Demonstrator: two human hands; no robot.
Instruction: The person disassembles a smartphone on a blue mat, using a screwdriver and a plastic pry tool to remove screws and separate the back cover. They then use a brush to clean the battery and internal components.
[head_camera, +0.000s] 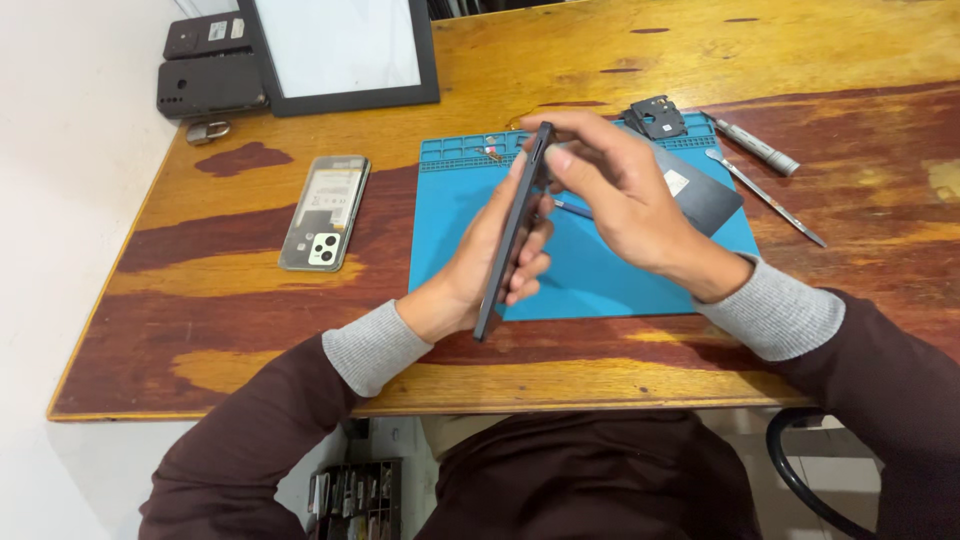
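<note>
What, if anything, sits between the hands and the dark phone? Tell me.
Nothing visible does. The left hand grips the dark phone on edge above the blue mat, and the right hand pinches its top end directly.

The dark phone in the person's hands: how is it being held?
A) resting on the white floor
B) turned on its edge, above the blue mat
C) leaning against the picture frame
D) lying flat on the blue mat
B: the left hand holds the dark phone edge-up above the blue mat, while the right hand pinches its top end.
</note>
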